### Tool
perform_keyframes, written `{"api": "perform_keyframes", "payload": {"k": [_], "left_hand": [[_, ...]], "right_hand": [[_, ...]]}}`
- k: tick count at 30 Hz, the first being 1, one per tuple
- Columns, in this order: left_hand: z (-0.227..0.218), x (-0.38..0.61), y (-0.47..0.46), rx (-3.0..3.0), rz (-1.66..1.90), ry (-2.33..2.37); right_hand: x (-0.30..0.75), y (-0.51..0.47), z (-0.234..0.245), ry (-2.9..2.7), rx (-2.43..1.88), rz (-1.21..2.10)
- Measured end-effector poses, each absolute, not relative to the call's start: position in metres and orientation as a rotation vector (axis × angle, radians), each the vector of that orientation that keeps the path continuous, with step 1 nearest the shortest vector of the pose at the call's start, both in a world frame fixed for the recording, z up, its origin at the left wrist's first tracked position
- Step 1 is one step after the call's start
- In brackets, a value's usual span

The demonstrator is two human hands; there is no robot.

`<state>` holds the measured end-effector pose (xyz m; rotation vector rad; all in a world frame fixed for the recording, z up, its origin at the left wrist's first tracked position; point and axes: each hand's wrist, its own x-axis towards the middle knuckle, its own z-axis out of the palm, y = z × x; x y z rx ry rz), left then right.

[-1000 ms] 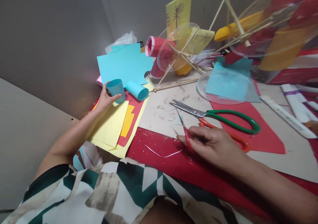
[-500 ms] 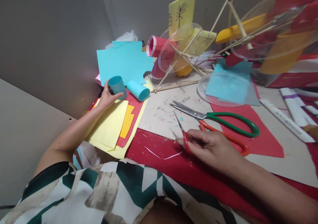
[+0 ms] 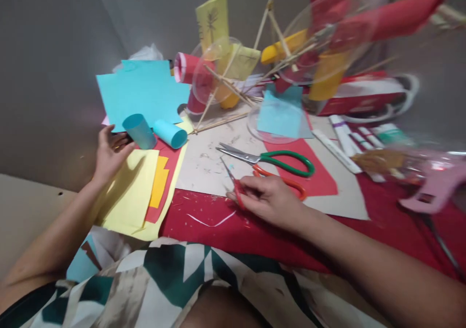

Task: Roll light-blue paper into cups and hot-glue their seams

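My left hand (image 3: 111,154) is open, its thumb and fingers apart, just left of a blue paper tube (image 3: 140,132) that stands tilted on the stacked sheets. Another blue paper tube (image 3: 171,134) lies on its side to the right of it. Below the hand is a pale yellow sheet (image 3: 129,192) with an orange paper strip (image 3: 159,182) at its edge. In my right hand (image 3: 269,199) is a small pair of scissors (image 3: 238,192) with red handles, its blades pointing up and left. Large scissors (image 3: 251,158) with green and orange handles lie just beyond that hand.
Blue sheets (image 3: 145,92) lean at the back left. A stick frame (image 3: 233,83) with clear plastic discs and coloured paper stands behind. Markers (image 3: 342,136) and a pink glue gun (image 3: 433,182) lie at right. A thin white paper strip (image 3: 211,224) rests on the red cloth (image 3: 204,206).
My left hand has let go of the standing blue tube and drawn away to its left. My right hand still holds the small scissors. The camera view has swung right.
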<state>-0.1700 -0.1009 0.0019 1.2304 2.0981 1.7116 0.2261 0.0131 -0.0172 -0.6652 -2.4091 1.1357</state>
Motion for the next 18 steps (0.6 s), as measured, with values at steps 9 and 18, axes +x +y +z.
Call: {"api": "perform_keyframes", "payload": {"k": [9, 18], "left_hand": [[0.032, -0.051, -0.109, 1.581, 1.286, 1.716], [0.026, 0.030, -0.069, 1.591, 0.977, 1.194]], "right_hand": [[0.223, 0.011, -0.013, -2.338, -0.560, 1.251], [0.227, 0.006, -0.015, -2.317, -0.506, 1.271]]}}
